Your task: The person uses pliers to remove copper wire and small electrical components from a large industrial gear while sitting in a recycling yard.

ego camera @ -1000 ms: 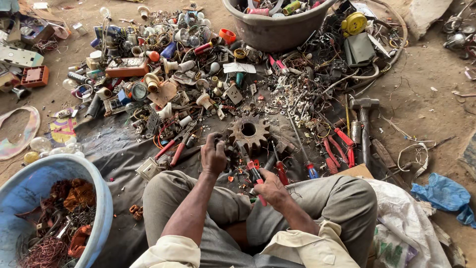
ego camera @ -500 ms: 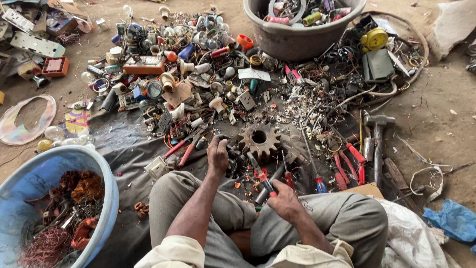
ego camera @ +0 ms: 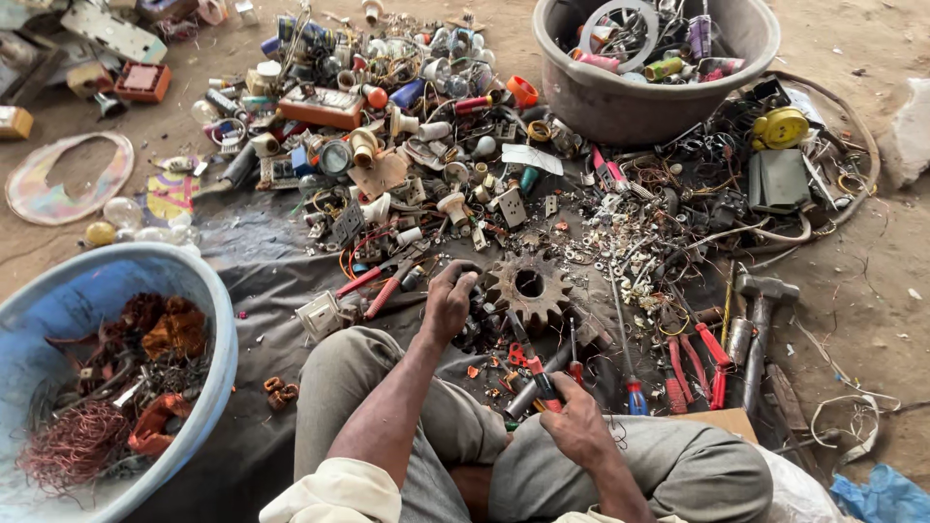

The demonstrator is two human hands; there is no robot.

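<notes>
I sit on the ground with my knees up, over a dark cloth covered in scrap. My left hand [ego camera: 449, 302] is closed around a small dark metal part just left of a rusty toothed gear [ego camera: 528, 285]. My right hand [ego camera: 573, 426] rests above my right knee and grips a red-handled tool [ego camera: 536, 374] whose shaft points toward the gear. What the left hand's part looks like is mostly hidden by the fingers.
A blue tub [ego camera: 211, 320] with copper wire and scrap stands at my left. A grey basin [ego camera: 620, 102] of parts sits far right. Red-handled pliers [ego camera: 383, 283], screwdrivers [ego camera: 632, 387], a hammer [ego camera: 760, 320] and several sockets, bulbs and wires litter the cloth.
The view has drifted a little; both hands stay by the gear, the right hand lower toward my knee with the tool.
</notes>
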